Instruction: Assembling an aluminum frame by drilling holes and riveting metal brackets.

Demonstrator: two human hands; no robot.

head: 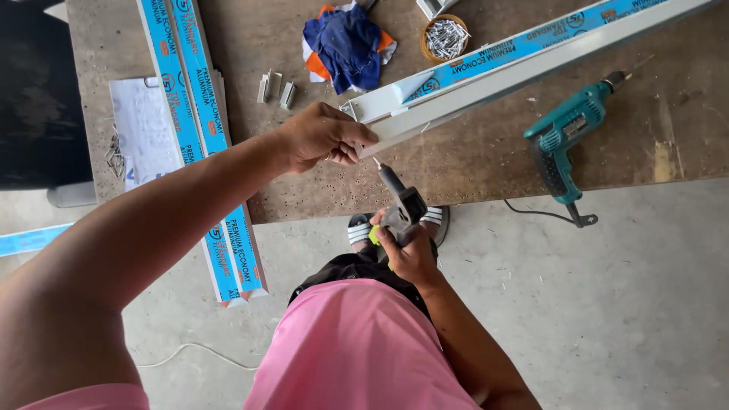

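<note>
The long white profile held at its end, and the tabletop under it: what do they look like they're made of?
The long white profile looks like painted or coated metal, likely aluminium: thin straight walls, smooth sheen, blue protective film. The tabletop looks like bare wood board, matte brown, pitted with small holes. The left hand grips the profile's end.

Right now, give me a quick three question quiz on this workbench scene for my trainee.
1. Which hand grips the end of the white aluminium profile: the left hand or the right hand?
2. True or false: the teal corded drill is in the person's grasp.
3. What does the round bowl at the far side of the workbench hold? A) screws B) paint C) water

Key:
1. The left hand; the right hand holds a grey power driver with its bit pointed at the profile's end.
2. False; it lies on the workbench, apart from both hands.
3. A
</note>
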